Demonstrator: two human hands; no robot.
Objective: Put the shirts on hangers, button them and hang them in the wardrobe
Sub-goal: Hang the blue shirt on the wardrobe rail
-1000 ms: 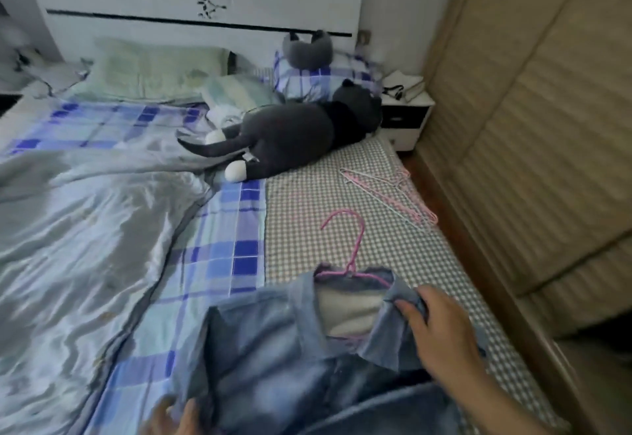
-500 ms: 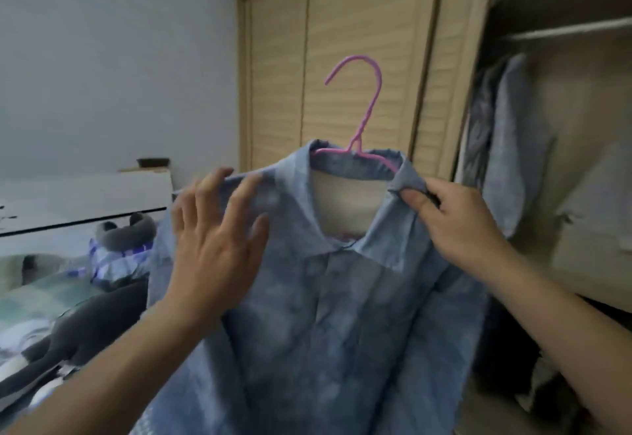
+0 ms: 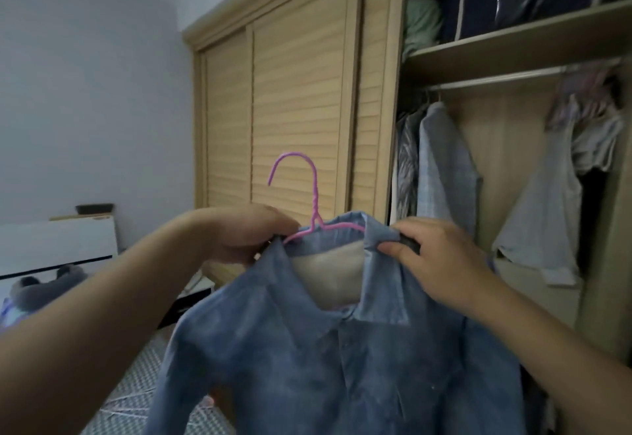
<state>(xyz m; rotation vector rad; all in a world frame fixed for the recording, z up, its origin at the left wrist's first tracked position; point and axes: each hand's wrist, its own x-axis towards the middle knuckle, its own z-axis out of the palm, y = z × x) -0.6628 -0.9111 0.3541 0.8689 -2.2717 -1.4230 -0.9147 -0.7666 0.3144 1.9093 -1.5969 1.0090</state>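
Shirt: blue denim shirt (image 3: 342,359) on a pink wire hanger (image 3: 309,195), held up before the wardrobe (image 3: 297,92).
Left hand (image 3: 246,233): gripping the shirt's left shoulder.
Right hand (image 3: 441,257): pinching the collar.
Beyond: hanging rail (image 3: 496,80), hung shirts (image 3: 444,168).

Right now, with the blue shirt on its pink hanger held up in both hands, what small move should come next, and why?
Probably lift the hanger up and to the right, toward the rail. The shirt already sits on it, its front looks closed, and both hands, left and right, grip the shoulders well below the rail. A bare stretch of rail shows beside the hung shirt.
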